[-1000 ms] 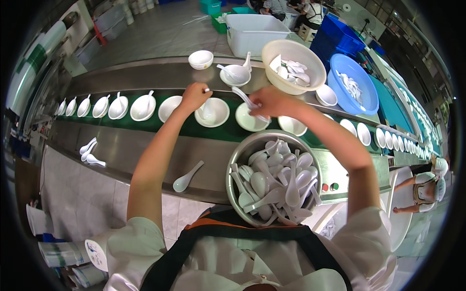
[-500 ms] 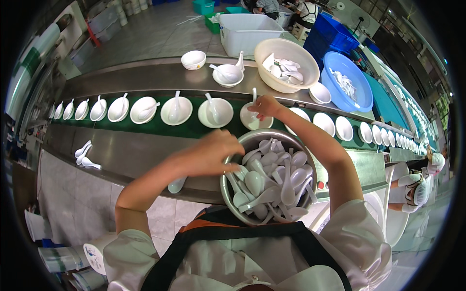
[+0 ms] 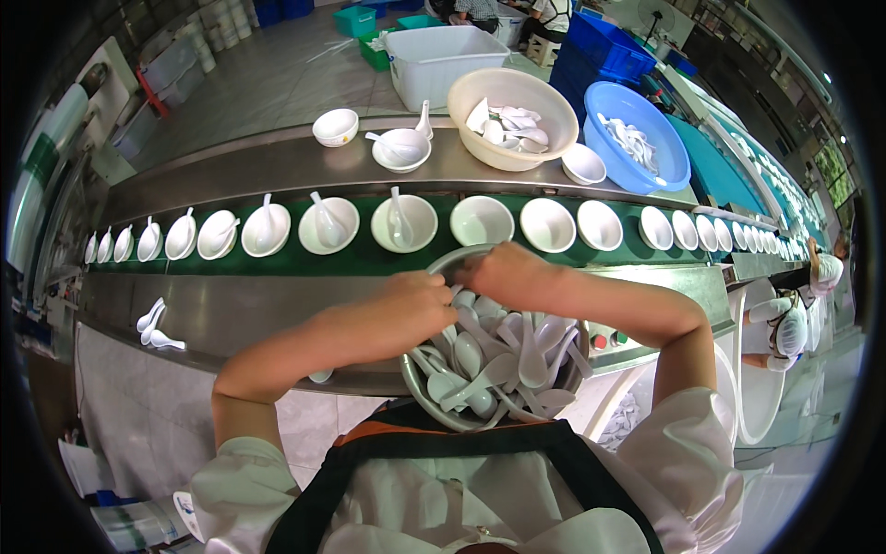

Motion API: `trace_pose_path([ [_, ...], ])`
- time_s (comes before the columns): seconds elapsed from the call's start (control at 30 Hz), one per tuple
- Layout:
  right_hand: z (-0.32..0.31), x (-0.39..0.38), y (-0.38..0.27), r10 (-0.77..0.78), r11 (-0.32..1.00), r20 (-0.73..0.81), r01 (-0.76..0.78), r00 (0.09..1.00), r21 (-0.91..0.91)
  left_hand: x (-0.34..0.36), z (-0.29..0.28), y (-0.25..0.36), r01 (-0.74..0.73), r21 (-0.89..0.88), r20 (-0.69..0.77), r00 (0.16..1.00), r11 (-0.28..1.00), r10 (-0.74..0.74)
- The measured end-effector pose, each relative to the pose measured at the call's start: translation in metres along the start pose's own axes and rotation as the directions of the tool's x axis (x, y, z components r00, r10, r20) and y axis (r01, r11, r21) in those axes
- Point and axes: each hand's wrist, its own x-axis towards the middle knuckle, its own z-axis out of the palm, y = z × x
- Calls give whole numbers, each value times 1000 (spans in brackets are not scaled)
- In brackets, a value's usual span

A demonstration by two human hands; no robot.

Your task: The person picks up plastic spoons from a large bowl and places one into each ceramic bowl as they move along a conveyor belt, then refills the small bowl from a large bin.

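A steel basin heaped with white spoons stands against my front. At its left rim my left hand is closed, fingers curled; whether a spoon is in them is hidden. Over the basin's far side hovers my right hand, its fingertips smeared by motion above the spoons. Just beyond, a row of white bowls lies along a green belt. The white bowl left of my right hand has a spoon leaning in it. The bowl straight beyond that hand contains no spoon.
On the far steel ledge are a cream tub of spoons, a blue basin of spoons, and several small bowls. Loose spoons lie on the near ledge at left. Co-workers are at the far right.
My right hand has left a spoon in a bowl and come back to the basin. My left hand's fingers have drawn in. The bowls have shifted left in view.
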Motion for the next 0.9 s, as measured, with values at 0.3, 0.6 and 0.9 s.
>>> trace_pose_path([
  [0.3, 3, 5, 114, 305, 884, -292, -383, 906, -266, 0, -37, -71, 351, -520, 9, 914, 779, -406],
  [0.6, 38, 32, 69, 458, 267, -195, 75, 868, 961, 6, 46, -130, 95, -990, -17, 660, 106, -751],
  [0.9, 29, 56, 89, 726, -89, 9, 81, 687, 993, 38, 62, -116, 283, -874, -189, 553, 396, -811],
])
